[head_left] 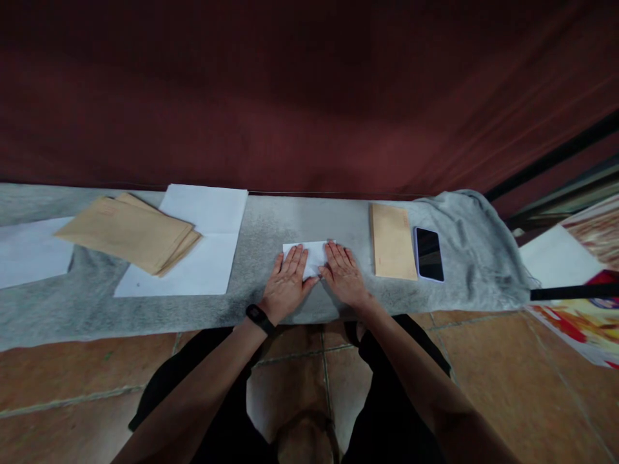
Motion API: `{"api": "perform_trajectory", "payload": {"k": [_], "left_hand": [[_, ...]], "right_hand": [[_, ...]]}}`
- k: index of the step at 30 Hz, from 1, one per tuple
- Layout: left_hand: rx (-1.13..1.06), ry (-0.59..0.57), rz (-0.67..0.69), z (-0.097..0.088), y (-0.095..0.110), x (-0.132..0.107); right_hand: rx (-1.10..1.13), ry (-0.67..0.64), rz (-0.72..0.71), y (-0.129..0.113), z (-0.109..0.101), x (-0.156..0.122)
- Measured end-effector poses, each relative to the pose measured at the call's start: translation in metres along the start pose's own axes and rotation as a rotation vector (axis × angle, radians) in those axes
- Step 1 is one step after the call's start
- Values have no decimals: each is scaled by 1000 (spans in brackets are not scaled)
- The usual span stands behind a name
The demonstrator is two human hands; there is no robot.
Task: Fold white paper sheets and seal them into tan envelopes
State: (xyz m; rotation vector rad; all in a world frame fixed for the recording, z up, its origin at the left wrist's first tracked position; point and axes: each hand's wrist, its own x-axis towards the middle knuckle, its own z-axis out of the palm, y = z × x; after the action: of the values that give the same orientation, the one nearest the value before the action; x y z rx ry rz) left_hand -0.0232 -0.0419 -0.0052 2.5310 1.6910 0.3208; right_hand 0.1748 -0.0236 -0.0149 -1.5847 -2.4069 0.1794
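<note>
A small folded sheet of white paper [315, 256] lies on the grey cloth cover in front of me. My left hand [289, 283] rests flat on its left part, fingers stretched forward. On the right end of the paper my right hand [344, 274] presses down, its fingers also straight and flat. The two thumbs come close together near the paper's front edge. Parts of the paper are hidden beneath both hands. To the right of my right hand lies a stack of brown envelopes [394, 241].
A phone [429, 255] lies right of the envelope stack. Further left, loose brown envelopes [128, 232] overlap large white sheets [213, 241], with another white sheet [33, 251] at the far left. A dark red drape [309, 154] hangs behind the grey-covered bench [271, 222].
</note>
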Motion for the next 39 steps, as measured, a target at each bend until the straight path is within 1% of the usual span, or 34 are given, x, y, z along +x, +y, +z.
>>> {"api": "perform_trajectory", "payload": {"k": [6, 9, 13, 16, 18, 20, 22, 24, 26, 29, 31, 33, 36, 39], "left_hand": [[-18, -44, 120, -12, -19, -3], [-20, -62, 163, -17, -23, -5], [-18, -86, 177, -26, -22, -5], [-102, -49, 150, -33, -23, -1], [-206, 17, 101, -37, -28, 2], [-332, 106, 21, -39, -33, 5], [-474, 207, -83, -41, -37, 8], [-632, 294, -195, -43, -38, 10], [-806, 340, -306, -46, -37, 14], [-1084, 337, -443, -49, -34, 21], [-1211, 317, -504, -47, -34, 24], [-1247, 287, -535, -40, -35, 27], [-1190, 233, -513, -24, -38, 29], [-1007, 215, -453, -11, -40, 30]], "right_hand": [[2, -1, 13, 7, -2, 0], [13, -9, 17, 8, -4, 1], [76, -18, 34, 10, -8, 7], [189, -15, 36, 18, -11, 13], [312, -4, 56, 28, -14, 18], [471, 17, 106, 37, -17, 22], [647, 42, 160, 42, -21, 25], [810, 73, 184, 41, -26, 26], [937, 97, 185, 37, -29, 27], [1037, 83, 234, 28, -31, 27], [1048, 34, 317, 23, -29, 26], [1003, -18, 398, 21, -27, 25], [792, -73, 441, 20, -27, 24], [513, -112, 434, 18, -29, 21]]}}
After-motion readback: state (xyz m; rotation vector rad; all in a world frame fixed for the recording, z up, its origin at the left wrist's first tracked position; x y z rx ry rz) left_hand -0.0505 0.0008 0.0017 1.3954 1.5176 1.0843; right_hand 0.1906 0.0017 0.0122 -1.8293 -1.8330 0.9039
